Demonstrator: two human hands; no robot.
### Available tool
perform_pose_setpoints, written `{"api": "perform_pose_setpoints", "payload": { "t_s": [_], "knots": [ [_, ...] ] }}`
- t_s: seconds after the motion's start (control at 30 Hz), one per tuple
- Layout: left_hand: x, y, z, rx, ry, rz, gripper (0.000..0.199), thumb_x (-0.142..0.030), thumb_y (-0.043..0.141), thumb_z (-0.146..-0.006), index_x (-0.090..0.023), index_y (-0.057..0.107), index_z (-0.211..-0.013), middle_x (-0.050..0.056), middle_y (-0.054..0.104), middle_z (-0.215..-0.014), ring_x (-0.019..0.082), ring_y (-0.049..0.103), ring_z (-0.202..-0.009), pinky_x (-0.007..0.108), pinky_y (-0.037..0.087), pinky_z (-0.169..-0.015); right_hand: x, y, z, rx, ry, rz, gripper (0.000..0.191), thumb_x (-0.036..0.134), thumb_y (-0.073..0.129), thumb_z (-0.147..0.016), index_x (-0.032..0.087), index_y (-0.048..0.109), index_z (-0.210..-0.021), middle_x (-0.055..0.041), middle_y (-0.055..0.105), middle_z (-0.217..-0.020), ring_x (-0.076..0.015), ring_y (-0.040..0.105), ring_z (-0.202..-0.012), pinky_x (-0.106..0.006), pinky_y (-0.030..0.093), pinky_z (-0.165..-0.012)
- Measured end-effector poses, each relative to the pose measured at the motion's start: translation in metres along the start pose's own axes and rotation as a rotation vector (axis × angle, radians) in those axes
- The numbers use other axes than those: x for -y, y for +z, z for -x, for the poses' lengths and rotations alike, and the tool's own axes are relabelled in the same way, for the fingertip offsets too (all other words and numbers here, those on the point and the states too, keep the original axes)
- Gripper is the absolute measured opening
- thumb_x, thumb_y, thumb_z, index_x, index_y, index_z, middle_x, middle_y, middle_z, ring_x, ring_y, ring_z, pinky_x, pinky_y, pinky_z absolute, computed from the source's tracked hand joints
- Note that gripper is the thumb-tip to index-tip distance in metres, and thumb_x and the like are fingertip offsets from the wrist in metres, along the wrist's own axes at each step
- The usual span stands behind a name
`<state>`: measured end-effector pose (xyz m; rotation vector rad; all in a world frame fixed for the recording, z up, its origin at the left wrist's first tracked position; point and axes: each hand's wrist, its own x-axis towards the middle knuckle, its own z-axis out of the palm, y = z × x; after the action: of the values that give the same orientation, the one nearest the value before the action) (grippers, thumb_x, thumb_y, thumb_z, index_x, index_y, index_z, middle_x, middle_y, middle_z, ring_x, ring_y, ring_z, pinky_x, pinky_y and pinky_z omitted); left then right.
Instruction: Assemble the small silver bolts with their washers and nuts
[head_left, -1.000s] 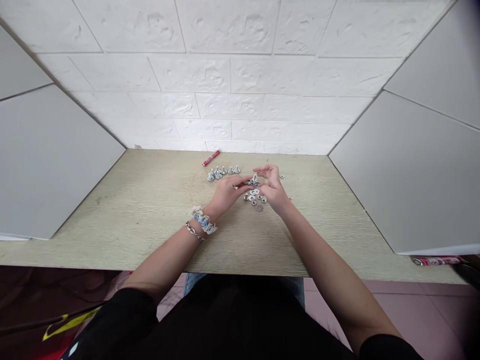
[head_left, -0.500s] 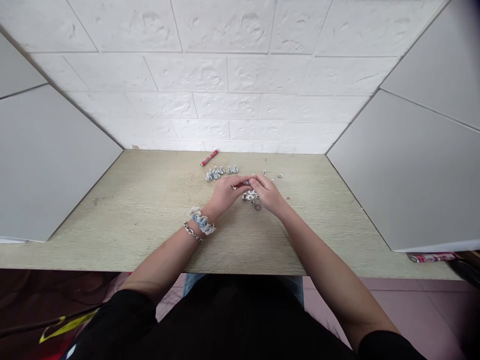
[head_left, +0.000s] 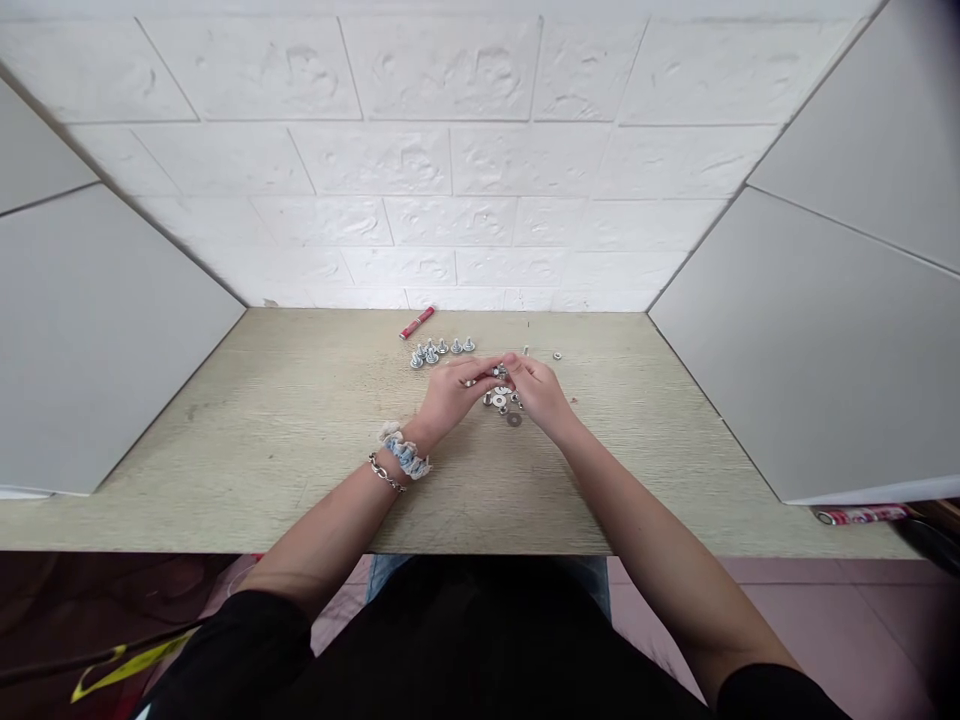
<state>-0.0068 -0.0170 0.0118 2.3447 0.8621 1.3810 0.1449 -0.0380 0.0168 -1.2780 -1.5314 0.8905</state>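
Note:
My left hand and my right hand meet over the table, fingertips almost together. Between them is a small shiny bolt, largely covered by the fingers of both closed hands. Whether a nut or washer sits on it is too small to tell. Just below the fingers lie loose flat washers, among them a darker washer and a bright washer, with a few small metal fasteners beside them. Left of my hands several bolts with washers on them stand on their heads, threads up.
A red marker-like tube lies near the wall on the wooden table. One small nut is right of my hands. Grey panels flank both sides. Another red tube rests at the right front edge.
The hands stay together, while my right thumb and fingers have shifted on the bolt and more metal shows between them. The whole view has tilted slightly.

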Motion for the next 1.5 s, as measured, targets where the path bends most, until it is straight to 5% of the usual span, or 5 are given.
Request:
{"api": "perform_pose_setpoints", "payload": {
  "t_s": [0.27, 0.53, 0.83, 1.33, 1.5],
  "knots": [
    [0.0058, 0.0003, 0.0003, -0.034, -0.048, -0.029, 0.024, -0.031, 0.065, -0.080, -0.019, 0.069, -0.099, 0.003, 0.070, -0.079, 0.013, 0.063, -0.072, 0.024, 0.050, -0.068, -0.0070, -0.0005, -0.0018, -0.118, -0.041, -0.269, 0.047, 0.030, 0.057, -0.065, 0.025, 0.037, -0.107, -0.0056, 0.043, -0.124, -0.0187, 0.047, -0.101, -0.033, 0.041, -0.080],
    [0.0045, 0.0028, 0.0012, -0.032, 0.060, -0.046, 0.022, -0.027, 0.064, -0.081, -0.019, 0.069, -0.100, 0.002, 0.069, -0.075, 0.010, 0.061, -0.065, 0.020, 0.047, -0.063, -0.0004, -0.0005, 0.0001, 0.070, 0.119, -0.052, 0.050, 0.062, 0.036, -0.082, 0.018, 0.046, -0.062, -0.0006, 0.046, -0.061, -0.0146, 0.046, -0.064, -0.029, 0.036, -0.065],
    [0.0026, 0.0038, 0.0021, -0.088, 0.136, -0.092, 0.021, -0.026, 0.064, -0.080, -0.016, 0.068, -0.098, 0.003, 0.069, -0.077, 0.011, 0.062, -0.067, 0.020, 0.050, -0.062, -0.0062, 0.0021, -0.0022, -0.045, 0.056, -0.294, 0.031, 0.038, 0.055, -0.067, 0.022, 0.043, -0.091, -0.0015, 0.052, -0.102, -0.0156, 0.049, -0.087, -0.028, 0.040, -0.074],
    [0.0019, 0.0022, 0.0036, -0.028, 0.043, -0.070, 0.023, -0.026, 0.063, -0.081, -0.020, 0.068, -0.103, 0.003, 0.069, -0.078, 0.012, 0.062, -0.067, 0.023, 0.050, -0.063, -0.0043, 0.0027, -0.0020, -0.070, 0.066, -0.227, 0.021, 0.041, 0.048, -0.074, 0.021, 0.046, -0.078, -0.0009, 0.053, -0.082, -0.0156, 0.048, -0.078, -0.028, 0.039, -0.067],
    [0.0033, 0.0025, 0.0049, -0.020, 0.037, -0.077, 0.021, -0.026, 0.062, -0.083, -0.018, 0.068, -0.100, 0.004, 0.069, -0.078, 0.012, 0.063, -0.068, 0.022, 0.050, -0.063, -0.0068, 0.0025, -0.0008, 0.037, 0.186, -0.080, 0.050, 0.061, 0.035, -0.082, 0.020, 0.038, -0.052, 0.0004, 0.041, -0.051, -0.0137, 0.042, -0.055, -0.029, 0.033, -0.058]
  ]
}}
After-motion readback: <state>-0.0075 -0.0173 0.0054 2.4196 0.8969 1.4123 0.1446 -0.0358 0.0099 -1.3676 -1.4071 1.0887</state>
